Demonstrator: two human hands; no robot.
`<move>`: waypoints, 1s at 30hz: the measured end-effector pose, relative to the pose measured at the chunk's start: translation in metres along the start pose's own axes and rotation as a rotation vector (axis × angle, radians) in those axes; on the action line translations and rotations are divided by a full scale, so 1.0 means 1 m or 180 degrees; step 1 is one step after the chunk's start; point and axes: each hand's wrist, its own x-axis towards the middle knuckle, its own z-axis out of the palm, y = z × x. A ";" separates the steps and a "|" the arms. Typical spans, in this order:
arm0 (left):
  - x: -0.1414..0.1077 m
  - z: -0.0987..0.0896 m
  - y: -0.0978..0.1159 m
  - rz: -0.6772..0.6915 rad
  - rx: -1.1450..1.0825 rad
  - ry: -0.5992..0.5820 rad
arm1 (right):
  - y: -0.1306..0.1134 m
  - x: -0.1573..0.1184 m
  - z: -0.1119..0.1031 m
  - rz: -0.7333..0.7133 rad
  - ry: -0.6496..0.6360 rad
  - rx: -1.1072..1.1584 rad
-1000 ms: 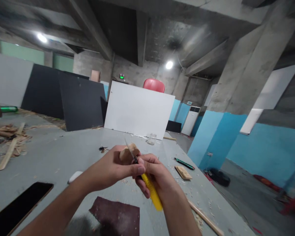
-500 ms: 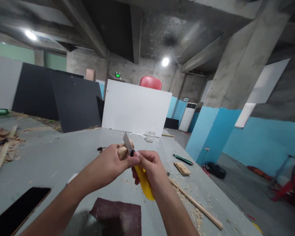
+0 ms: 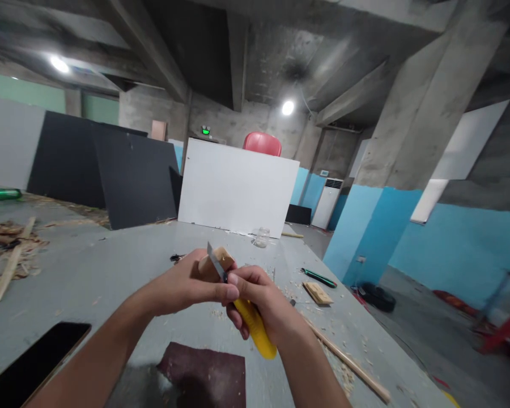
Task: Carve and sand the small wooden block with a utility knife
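Observation:
My left hand (image 3: 195, 283) is wrapped round a small light-brown wooden piece (image 3: 223, 258) above the middle of the table. My right hand (image 3: 259, 294) grips a yellow-handled knife (image 3: 257, 331), its handle slanting down to the right. The knife's blade (image 3: 215, 262) points up and to the left and lies against the wooden piece. My left thumb reaches across to the knife near my right fingertips. Below the hands a dark maroon sheet (image 3: 208, 374) lies on the grey table (image 3: 127, 266).
A black phone (image 3: 34, 362) lies at the near left. On the right are a wooden rod (image 3: 348, 360), a carved wooden block (image 3: 318, 293), a green-black cutter (image 3: 318, 277) and shavings. Toward the back stand a glass jar (image 3: 262, 237) and a white board (image 3: 238, 190).
The wooden piece has turned in my left hand and shows a different face. The knife's blade now lies lower and more tilted to the left, and its yellow handle has swung right.

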 end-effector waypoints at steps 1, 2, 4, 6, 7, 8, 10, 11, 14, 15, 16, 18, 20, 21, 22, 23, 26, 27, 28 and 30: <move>0.000 0.003 0.001 0.0015 0.0058 -0.0008 | -0.001 0.000 -0.002 0.0001 -0.0017 -0.0005; 0.001 0.006 0.001 0.0027 0.0150 -0.0006 | -0.002 -0.001 -0.004 -0.0023 -0.0017 -0.0028; 0.002 0.013 0.004 0.0030 0.0429 0.0098 | -0.005 -0.001 -0.008 -0.0110 0.0038 -0.0120; 0.004 0.020 0.007 0.0016 0.0750 0.0377 | -0.007 0.001 -0.011 -0.0234 0.0133 -0.0232; 0.004 0.022 0.008 0.0003 0.0894 0.0553 | -0.008 0.001 -0.011 -0.0301 0.0189 -0.0264; 0.004 0.024 0.009 -0.0010 0.1012 0.0717 | -0.008 0.003 -0.010 -0.0367 0.0247 -0.0276; 0.005 0.024 0.009 -0.0059 0.1202 0.0931 | -0.006 0.005 -0.007 -0.0489 0.0399 -0.0262; 0.005 0.023 0.008 -0.0110 0.1295 0.0991 | -0.004 0.007 -0.005 -0.0545 0.0508 -0.0253; 0.006 0.016 0.003 -0.0319 0.1540 0.1082 | 0.005 0.014 0.001 -0.0679 0.0909 -0.0292; 0.006 0.012 0.001 -0.0380 0.1585 0.1087 | 0.008 0.016 0.003 -0.0718 0.1035 -0.0317; 0.007 0.009 -0.001 -0.0414 0.1605 0.1081 | 0.011 0.019 0.003 -0.0753 0.1146 -0.0347; 0.010 0.003 -0.006 -0.0399 0.1565 0.1013 | 0.017 0.024 0.003 -0.0822 0.1310 -0.0435; 0.012 -0.003 -0.009 -0.0354 0.1477 0.0923 | 0.021 0.028 0.002 -0.0893 0.1430 -0.0559; 0.012 -0.006 -0.011 -0.0336 0.1430 0.0886 | 0.023 0.030 0.001 -0.0921 0.1469 -0.0631; 0.012 -0.008 -0.011 -0.0335 0.1383 0.0856 | 0.024 0.031 0.000 -0.0941 0.1489 -0.0698; 0.012 -0.011 -0.011 -0.0347 0.1340 0.0823 | 0.024 0.032 0.000 -0.0940 0.1479 -0.0760; 0.009 -0.015 -0.007 -0.0361 0.1226 0.0675 | 0.021 0.029 0.000 -0.0884 0.1256 -0.0880; 0.008 -0.015 -0.005 -0.0352 0.1171 0.0574 | 0.019 0.026 0.001 -0.0834 0.1101 -0.0856; 0.007 -0.014 -0.003 -0.0340 0.1098 0.0445 | 0.016 0.024 0.001 -0.0771 0.0914 -0.0799; 0.004 -0.012 0.002 -0.0331 0.0911 0.0158 | 0.011 0.017 0.000 -0.0600 0.0516 -0.0631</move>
